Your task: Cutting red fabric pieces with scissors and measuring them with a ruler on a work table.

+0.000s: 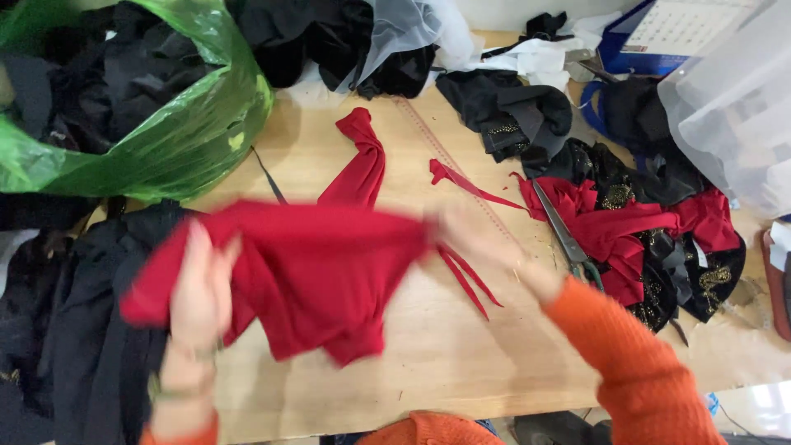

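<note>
Both hands, the left hand (200,284) and right hand (474,239), are clamped on the top edge of a red cloth (305,264); it looks light, soft and floppy, best gripped at its corners.

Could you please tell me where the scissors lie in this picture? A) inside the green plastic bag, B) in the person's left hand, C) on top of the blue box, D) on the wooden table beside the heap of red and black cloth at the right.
D: the scissors lie flat on the wooden table, their blades against the heap of red and black cloth, right of the right hand.
</note>
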